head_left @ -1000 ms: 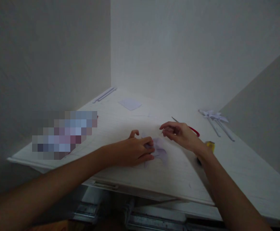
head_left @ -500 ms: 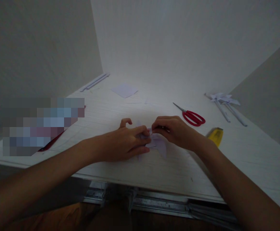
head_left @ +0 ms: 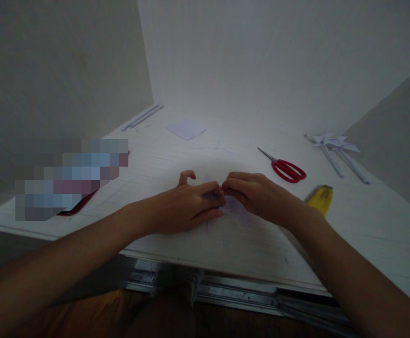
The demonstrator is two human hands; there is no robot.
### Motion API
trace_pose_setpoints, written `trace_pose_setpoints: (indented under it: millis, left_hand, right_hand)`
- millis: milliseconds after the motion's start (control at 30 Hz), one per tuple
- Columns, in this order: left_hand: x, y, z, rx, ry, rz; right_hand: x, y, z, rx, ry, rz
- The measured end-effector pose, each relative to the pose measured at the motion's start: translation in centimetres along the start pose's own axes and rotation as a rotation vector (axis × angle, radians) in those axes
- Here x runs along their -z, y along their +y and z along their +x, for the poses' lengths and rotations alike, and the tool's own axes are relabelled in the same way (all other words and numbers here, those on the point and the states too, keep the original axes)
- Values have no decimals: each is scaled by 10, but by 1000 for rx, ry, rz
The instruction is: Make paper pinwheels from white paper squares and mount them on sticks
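A: Your left hand (head_left: 187, 206) lies palm-down on the small folded paper (head_left: 235, 210), which sits on the white table (head_left: 226, 253) near its front edge, straight ahead of you. The fingers are drawn together on the paper's left part. I judge they pin it so it cannot slide.

B: Your right hand (head_left: 257, 195) comes in from 3 o'clock, fingertips closed on the same paper just where they meet your left's. That reads as a pinch on a flap or crease. The fold itself is hidden under your fingers, so I cannot tell its shape.

A: Only a pale corner shows, poking out at 5 o'clock of where your fingertips meet.

B: The red-handled scissors (head_left: 286, 169) lie at 2 o'clock of your hands, apart from them, blades together and pointing to 10 o'clock. They sit on your right hand's side, probably for an easy reach.

A: A yellow thing (head_left: 319, 197) rests near your right wrist at 3 o'clock. It is too dim to say what it is.

B: Farther out at 2 o'clock, the paper pinwheels (head_left: 335, 145) lie together on their sticks by the wall, well apart from your hands and, I'd say, out of harm's way.

A: A square sheet (head_left: 185, 129) lies flat at 12 o'clock, and thin white sticks (head_left: 143, 116) run along the wall at 11 o'clock, both well apart from your hands.
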State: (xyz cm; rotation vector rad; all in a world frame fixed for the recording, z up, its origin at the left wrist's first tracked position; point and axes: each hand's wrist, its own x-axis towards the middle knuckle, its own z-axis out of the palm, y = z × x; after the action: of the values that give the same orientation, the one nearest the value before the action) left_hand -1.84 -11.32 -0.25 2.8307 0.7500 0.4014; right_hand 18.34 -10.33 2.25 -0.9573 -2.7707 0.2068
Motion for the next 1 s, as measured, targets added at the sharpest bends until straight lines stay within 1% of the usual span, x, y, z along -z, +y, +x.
trace_pose_setpoints:
  millis: [133,200,300,333,367,400,467,567,633,700,800,867,1000]
  left_hand:
    - [1,1,0,52,48,-33]
    - [2,2,1,110,129,-35]
    - [4,3,3,275,325,-2]
    - [5,4,4,348,366,15]
    - [5,6,5,426,372,29]
    - [7,9,6,498,350,36]
    - [9,15,9,603,264,10]
    - [11,22,15,650,183,-132]
    - [10,23,20,669,182,-227]
    - [7,20,25,725,190,-289]
    - [4,14,33,821,238,-357]
    - [3,12,37,850,203,-326]
    - [5,12,42,858,107,-280]
  right_hand:
    - [-2,-2,-1,11,6,-9]
    - [-2,-2,-1,20,17,-5]
    - [-2,-2,0,8,17,-11]
    - [-2,-2,0,1,16,-16]
    - [-2,-2,0,-3,13,-20]
    - [-2,-2,-1,-4,14,-25]
    - [-2,-3,-1,2,14,-35]
    - [-2,-3,-3,6,10,-48]
    - [-2,-3,-4,10,17,-41]
    - [-2,-2,-5,20,29,-25]
    - [0,1,-6,35,49,-15]
    - [1,2,-6,38,56,-20]
    - [0,2,-6,29,52,-54]
